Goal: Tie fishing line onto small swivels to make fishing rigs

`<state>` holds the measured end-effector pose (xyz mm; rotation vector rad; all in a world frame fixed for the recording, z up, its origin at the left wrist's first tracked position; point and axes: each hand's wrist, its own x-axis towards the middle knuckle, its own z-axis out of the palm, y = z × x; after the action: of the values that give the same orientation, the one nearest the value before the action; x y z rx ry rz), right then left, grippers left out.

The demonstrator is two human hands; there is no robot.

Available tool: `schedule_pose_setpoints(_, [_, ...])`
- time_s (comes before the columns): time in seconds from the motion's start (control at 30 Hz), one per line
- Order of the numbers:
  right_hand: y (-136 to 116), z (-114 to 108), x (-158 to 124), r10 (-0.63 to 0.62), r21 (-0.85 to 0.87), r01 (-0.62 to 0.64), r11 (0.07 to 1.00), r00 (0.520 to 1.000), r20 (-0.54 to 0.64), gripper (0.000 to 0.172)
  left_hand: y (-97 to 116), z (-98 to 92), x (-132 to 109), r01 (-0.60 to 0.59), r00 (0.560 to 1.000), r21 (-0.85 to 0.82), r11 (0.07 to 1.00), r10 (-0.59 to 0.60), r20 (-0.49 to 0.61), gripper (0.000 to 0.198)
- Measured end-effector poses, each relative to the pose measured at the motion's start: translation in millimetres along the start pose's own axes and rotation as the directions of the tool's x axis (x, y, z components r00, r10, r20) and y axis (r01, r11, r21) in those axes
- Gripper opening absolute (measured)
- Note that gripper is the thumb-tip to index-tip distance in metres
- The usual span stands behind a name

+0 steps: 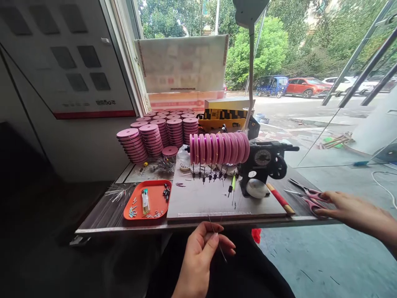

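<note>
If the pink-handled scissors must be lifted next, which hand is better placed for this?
Probably the right hand: its fingers are at the handles of the scissors. The left hand is farther away and holds a thin strand.

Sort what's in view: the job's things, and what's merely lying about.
Likely the job's:
thin strand, in the left hand
pink-handled scissors, at the right hand
mounted pink discs
orange tray

Seemingly just about:
yellow-and-black box
red car
</note>
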<state>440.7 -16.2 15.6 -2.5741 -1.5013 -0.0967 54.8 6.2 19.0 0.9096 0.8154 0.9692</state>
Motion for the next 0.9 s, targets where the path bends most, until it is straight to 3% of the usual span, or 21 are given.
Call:
schedule_pose_setpoints(0.07, [-23, -7, -8, -0.071, 0.04, 0.071, 0.997, 0.997, 0.008, 0.018, 1, 0.8, 0, -0.001, 1.0, 0.004, 1.0, 0.001, -0.009, 0.015])
schedule_pose_setpoints(0.1, [-40, -13, -18, -0.118, 0.074, 0.121, 0.99, 0.992, -0.047, 0.024, 2, 0.9, 1, -0.004, 1.0, 0.008, 1.0, 0.004, -0.001, 0.016])
schedule_pose_setpoints(0.13, [-62, -20, -31, -0.24, 0.155, 0.258, 0.954, 0.963, -0.126, 0.027, 2, 0.8, 2, -0.005, 1.0, 0.014, 1.0, 0.005, 0.007, 0.017])
schedule_pose_setpoints(0.17, [-85, -27, -46, -0.407, 0.253, 0.45, 0.856, 0.89, -0.205, 0.028, 2, 0.7, 2, -0.004, 1.0, 0.024, 1.0, 0.003, 0.015, 0.018])
schedule_pose_setpoints(0.23, [-136, -38, -74, -0.683, 0.352, 0.745, 0.567, 0.664, -0.304, 0.028, 1, 0.5, 3, -0.002, 0.999, 0.049, 0.999, 0.001, 0.033, 0.018])
schedule_pose_setpoints(0.3, [-180, -40, -94, -0.8, 0.256, 0.873, 0.414, 0.484, -0.355, 0.033, -1, -0.3, 3, -0.021, 0.997, 0.083, 0.996, 0.015, 0.072, 0.019])
schedule_pose_setpoints(0.37, [-206, -35, -101, -0.839, 0.159, 0.918, 0.363, 0.396, -0.374, 0.028, -3, -3.2, 1, -0.053, 0.989, 0.139, 0.989, 0.032, 0.148, 0.023])
schedule_pose_setpoints(0.43, [-215, -25, -94, -0.832, 0.1, 0.918, 0.385, 0.392, -0.392, 0.022, 0, -9.9, -1, -0.078, 0.974, 0.273, 0.959, 0.015, 0.225, 0.028])
schedule_pose_setpoints(0.5, [-210, -16, -80, -0.805, 0.035, 0.89, 0.456, 0.428, -0.411, 0.021, 9, -20.2, -1, -0.145, 0.97, 0.536, 0.832, 0.011, 0.244, 0.026])
schedule_pose_setpoints(0.53, [-205, -12, -72, -0.794, -0.014, 0.867, 0.499, 0.45, -0.41, 0.022, 16, -26.2, 2, -0.194, 0.973, 0.698, 0.69, 0.043, 0.228, 0.021])
schedule_pose_setpoints(0.6, [-198, -6, -55, -0.782, -0.112, 0.817, 0.565, 0.488, -0.386, 0.023, 33, -37.2, 11, -0.208, 0.971, 0.943, 0.261, 0.169, 0.167, 0.013])
schedule_pose_setpoints(0.67, [-196, -4, -41, -0.784, -0.175, 0.784, 0.595, 0.518, -0.341, 0.024, 49, -43.9, 26, -0.087, 0.942, 0.983, -0.16, 0.308, 0.134, 0.02])
schedule_pose_setpoints(0.7, [-198, -3, -36, -0.786, -0.191, 0.777, 0.599, 0.527, -0.323, 0.027, 54, -44.9, 34, -0.058, 0.932, 0.959, -0.279, 0.33, 0.152, 0.023])
schedule_pose_setpoints(0.77, [-203, -5, -28, -0.794, -0.218, 0.77, 0.599, 0.537, -0.286, 0.035, 59, -42.4, 47, -0.058, 0.923, 0.938, -0.342, 0.339, 0.18, 0.024])
schedule_pose_setpoints(0.83, [-211, -7, -23, -0.805, -0.247, 0.768, 0.59, 0.541, -0.241, 0.041, 57, -37.5, 54, -0.109, 0.919, 0.938, -0.329, 0.326, 0.221, 0.02])
schedule_pose_setpoints(0.9, [-216, -10, -20, -0.814, -0.265, 0.77, 0.581, 0.547, -0.197, 0.034, 56, -35.2, 57, -0.158, 0.907, 0.936, -0.315, 0.328, 0.264, 0.016])
